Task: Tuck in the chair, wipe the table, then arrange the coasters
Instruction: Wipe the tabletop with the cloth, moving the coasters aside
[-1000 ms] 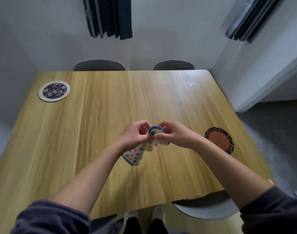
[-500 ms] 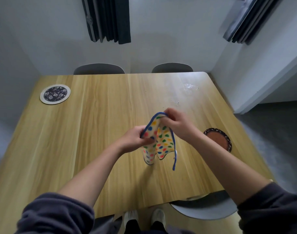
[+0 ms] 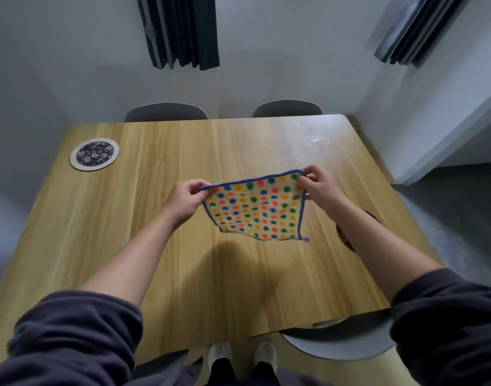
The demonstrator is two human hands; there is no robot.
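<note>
the left hand [image 3: 183,200] and right hand [image 3: 319,188] are held apart above the table [image 3: 155,246], each pinching a top corner of the dotted cloth [image 3: 255,210], which hangs spread open between them. a floral coaster [image 3: 94,154] lies well left of the left hand; a dark coaster [image 3: 343,235] peeks from under the right forearm. a wet patch [image 3: 318,140] sits just beyond the right hand.
</note>
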